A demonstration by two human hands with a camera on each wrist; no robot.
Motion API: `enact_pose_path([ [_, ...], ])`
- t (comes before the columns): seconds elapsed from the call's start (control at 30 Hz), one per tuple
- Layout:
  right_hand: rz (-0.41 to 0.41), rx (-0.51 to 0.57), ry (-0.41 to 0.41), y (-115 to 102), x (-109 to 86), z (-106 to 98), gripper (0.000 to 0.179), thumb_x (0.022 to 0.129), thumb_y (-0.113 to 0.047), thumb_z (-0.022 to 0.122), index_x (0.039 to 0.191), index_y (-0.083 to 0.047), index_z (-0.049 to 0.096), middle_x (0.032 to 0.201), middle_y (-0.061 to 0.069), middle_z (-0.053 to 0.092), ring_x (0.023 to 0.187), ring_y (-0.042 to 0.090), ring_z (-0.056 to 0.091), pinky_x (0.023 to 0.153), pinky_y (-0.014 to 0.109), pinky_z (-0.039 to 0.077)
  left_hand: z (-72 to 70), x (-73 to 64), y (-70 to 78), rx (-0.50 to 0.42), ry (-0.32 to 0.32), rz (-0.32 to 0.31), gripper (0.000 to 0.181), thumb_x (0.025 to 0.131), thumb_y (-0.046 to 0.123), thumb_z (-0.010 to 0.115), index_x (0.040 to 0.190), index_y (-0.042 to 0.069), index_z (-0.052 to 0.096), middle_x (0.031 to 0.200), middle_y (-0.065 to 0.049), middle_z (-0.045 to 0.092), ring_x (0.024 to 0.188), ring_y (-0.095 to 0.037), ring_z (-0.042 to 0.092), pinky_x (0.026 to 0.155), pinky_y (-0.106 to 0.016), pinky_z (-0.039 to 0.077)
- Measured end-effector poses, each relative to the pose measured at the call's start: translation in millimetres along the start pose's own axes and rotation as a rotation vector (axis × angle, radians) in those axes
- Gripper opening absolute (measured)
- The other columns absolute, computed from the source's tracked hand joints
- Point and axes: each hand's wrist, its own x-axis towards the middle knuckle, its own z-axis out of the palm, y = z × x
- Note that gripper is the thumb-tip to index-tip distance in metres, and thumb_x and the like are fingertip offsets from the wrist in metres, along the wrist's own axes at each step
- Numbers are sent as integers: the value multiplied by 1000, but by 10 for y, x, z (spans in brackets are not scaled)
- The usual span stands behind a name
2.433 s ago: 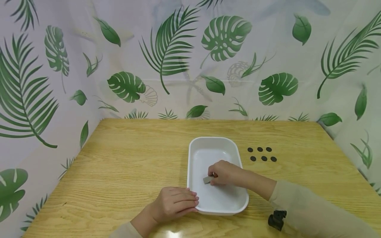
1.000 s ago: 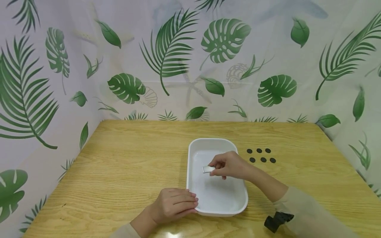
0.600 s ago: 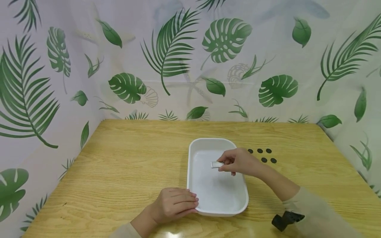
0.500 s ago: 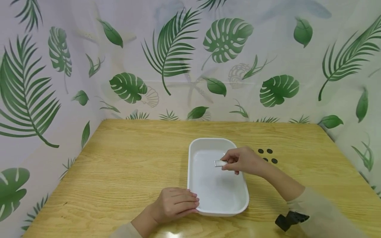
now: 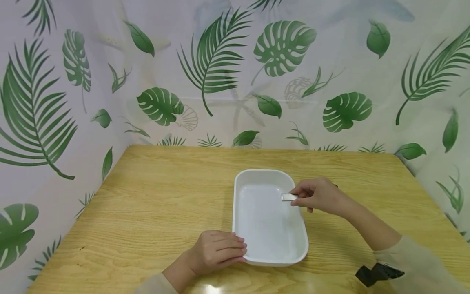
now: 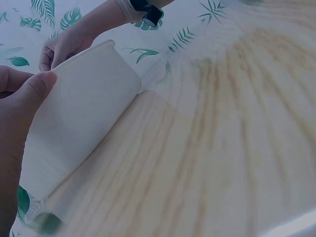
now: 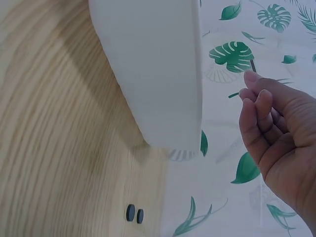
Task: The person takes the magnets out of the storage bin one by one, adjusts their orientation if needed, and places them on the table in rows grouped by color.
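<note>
Between the thumb and fingers of my right hand (image 5: 323, 196) is a small flat silver rectangular bar (image 5: 288, 197), held over the right side of a white tray (image 5: 260, 222). Only a thin dark edge of the bar (image 7: 253, 65) shows in the right wrist view, with the hand raised above the tray rim. My left hand (image 5: 216, 251) grips the tray's near left corner; in the left wrist view its thumb (image 6: 39, 85) presses the outside of the rim. Inside the tray, no other object is visible.
Two black discs (image 7: 130, 213) show on the table beyond the tray in the right wrist view. In the head view my right hand hides most of the discs. A black device (image 5: 378, 274) sits on the right sleeve. Leaf-patterned cloth (image 5: 220, 73) stands behind the wooden table (image 5: 165, 192).
My right hand has lifted the silver bar from low in the tray and carried it right and away, toward the right rim, now covering the black discs. The left hand keeps its place.
</note>
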Motion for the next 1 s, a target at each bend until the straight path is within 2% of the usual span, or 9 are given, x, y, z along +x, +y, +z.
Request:
enact_pose_path([
  [0.37,73,-20,8,72,-150,-138,20,81,-18,75,95,-4,69,71,0,64,52,9,55,45,24,49,11,3,20,0,1,1,13,82,24,74,79,11,75,82,-1,74,78,-12,71,76,-23,58],
  [1.0,100,-113,36,265,-335,-355,22,82,-18,74,97,-2,69,69,-3,63,50,7,52,43,21,43,5,12,-10,11,5,11,13,82,24,75,79,11,75,82,-1,74,77,-12,71,76,-22,58],
])
